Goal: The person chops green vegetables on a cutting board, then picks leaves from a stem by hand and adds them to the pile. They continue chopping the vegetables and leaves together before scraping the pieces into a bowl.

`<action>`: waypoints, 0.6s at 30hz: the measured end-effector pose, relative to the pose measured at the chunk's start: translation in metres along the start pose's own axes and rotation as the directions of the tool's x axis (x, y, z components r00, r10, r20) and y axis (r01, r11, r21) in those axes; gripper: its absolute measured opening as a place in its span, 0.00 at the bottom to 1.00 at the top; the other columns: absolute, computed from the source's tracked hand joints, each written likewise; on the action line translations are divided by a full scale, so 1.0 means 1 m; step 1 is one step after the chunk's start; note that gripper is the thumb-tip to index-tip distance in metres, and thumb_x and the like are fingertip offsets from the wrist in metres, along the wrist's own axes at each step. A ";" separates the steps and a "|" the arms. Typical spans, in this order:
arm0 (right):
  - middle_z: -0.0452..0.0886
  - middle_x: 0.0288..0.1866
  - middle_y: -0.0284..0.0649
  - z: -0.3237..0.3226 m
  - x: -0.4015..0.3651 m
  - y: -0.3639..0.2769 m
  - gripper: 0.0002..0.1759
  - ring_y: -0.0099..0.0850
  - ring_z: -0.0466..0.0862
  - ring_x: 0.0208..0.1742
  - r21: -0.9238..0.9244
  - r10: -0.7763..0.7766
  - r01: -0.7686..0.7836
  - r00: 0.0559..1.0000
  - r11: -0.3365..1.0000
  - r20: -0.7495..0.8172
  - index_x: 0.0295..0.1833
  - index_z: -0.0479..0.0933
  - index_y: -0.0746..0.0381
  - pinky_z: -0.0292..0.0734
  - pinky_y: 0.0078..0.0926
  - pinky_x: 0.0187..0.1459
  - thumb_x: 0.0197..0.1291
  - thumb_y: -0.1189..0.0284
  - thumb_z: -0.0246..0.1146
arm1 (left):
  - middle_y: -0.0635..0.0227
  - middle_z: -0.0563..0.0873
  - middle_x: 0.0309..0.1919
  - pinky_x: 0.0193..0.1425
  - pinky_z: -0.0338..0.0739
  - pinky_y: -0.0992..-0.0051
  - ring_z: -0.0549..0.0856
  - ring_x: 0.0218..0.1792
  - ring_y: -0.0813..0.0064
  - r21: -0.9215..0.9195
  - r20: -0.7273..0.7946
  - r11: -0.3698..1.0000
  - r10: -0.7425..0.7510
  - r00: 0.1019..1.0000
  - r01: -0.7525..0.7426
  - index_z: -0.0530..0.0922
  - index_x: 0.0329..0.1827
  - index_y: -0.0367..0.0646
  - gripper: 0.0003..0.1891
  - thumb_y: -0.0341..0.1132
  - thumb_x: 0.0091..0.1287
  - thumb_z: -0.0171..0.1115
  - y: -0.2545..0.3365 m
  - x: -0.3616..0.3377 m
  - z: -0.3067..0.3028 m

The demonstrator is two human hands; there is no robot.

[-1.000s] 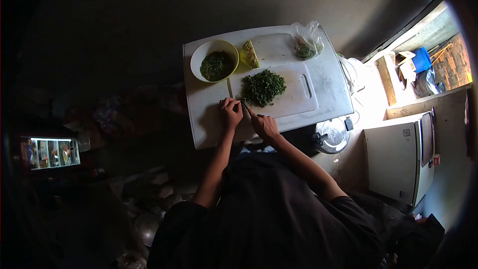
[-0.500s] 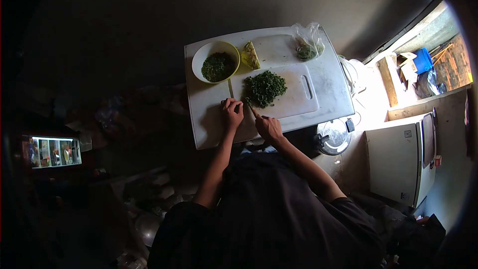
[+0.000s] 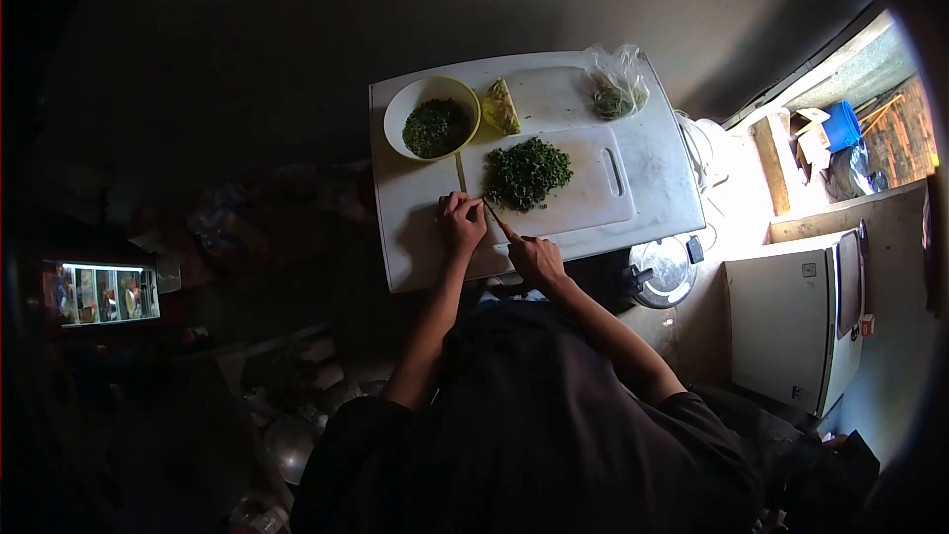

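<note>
My right hand (image 3: 537, 261) grips a knife (image 3: 501, 224) by its handle, the blade pointing up and left toward my left fingertips. My left hand (image 3: 462, 222) lies at the left side of the white cutting board (image 3: 583, 208), its fingers drawn together beside the blade. What they pinch is too small to make out. A thin olive strip (image 3: 461, 173) runs from near these fingers toward the bowl. A heap of finely chopped greens (image 3: 529, 173) covers the board's left half. Beyond my left hand stands a pale bowl (image 3: 395, 119) with a yellow-green outside, containing chopped greens (image 3: 435, 129).
Behind the board lies a yellowish wedge-shaped item (image 3: 501, 107). A clear plastic bag (image 3: 615, 89) with greens sits at the white table's (image 3: 672, 178) far right. Below the table's right edge is a metal pot (image 3: 664, 272), with a white refrigerator (image 3: 781, 321) farther right.
The knife and both hands have barely shifted at the board's left edge. The whole view has moved slightly; the bowl, greens and bag stay where they were on the table.
</note>
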State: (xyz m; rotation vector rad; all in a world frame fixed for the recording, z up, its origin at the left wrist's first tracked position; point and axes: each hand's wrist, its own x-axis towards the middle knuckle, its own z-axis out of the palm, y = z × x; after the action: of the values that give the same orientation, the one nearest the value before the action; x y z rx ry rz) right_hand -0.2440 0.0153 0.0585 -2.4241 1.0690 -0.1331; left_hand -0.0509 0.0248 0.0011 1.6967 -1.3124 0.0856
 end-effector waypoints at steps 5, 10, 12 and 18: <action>0.86 0.36 0.49 0.021 0.011 0.006 0.34 0.52 0.86 0.31 -0.037 -0.058 0.055 0.995 0.998 -0.083 0.78 0.63 0.51 0.79 0.51 0.32 0.66 0.69 0.55 | 0.67 0.82 0.32 0.46 0.78 0.61 0.81 0.40 0.58 0.013 0.014 1.000 -0.024 1.000 0.023 0.85 0.32 0.45 0.02 0.30 0.58 0.70 -0.009 -0.004 0.006; 0.85 0.31 0.50 0.024 0.022 0.006 0.31 0.51 0.86 0.30 -0.039 -0.059 0.055 0.992 0.998 -0.107 0.76 0.67 0.52 0.78 0.51 0.30 0.66 0.69 0.57 | 0.67 0.84 0.34 0.45 0.78 0.60 0.82 0.39 0.58 0.051 0.012 0.999 0.011 1.000 -0.012 0.85 0.33 0.45 0.02 0.31 0.59 0.70 -0.004 -0.001 0.002; 0.86 0.33 0.50 0.024 0.010 0.009 0.32 0.51 0.86 0.30 -0.041 -0.081 0.076 0.990 0.996 -0.112 0.77 0.65 0.51 0.78 0.52 0.30 0.66 0.70 0.56 | 0.67 0.84 0.34 0.45 0.77 0.60 0.82 0.39 0.58 0.052 0.004 0.999 0.012 1.000 -0.012 0.85 0.33 0.45 0.02 0.31 0.59 0.70 -0.003 -0.001 0.001; 0.86 0.36 0.50 0.014 0.009 0.009 0.34 0.52 0.85 0.30 -0.046 -0.035 0.030 0.993 0.998 -0.114 0.78 0.64 0.49 0.79 0.52 0.30 0.65 0.71 0.56 | 0.67 0.83 0.33 0.45 0.77 0.61 0.82 0.40 0.59 0.004 0.028 0.999 0.054 0.998 -0.054 0.85 0.33 0.45 0.02 0.31 0.60 0.70 0.001 0.003 0.000</action>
State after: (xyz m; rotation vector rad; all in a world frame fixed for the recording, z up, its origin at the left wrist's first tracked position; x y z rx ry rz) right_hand -0.2399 0.0096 0.0409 -2.5005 1.0928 -0.2652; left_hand -0.0504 0.0229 0.0035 1.6718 -1.3801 0.0967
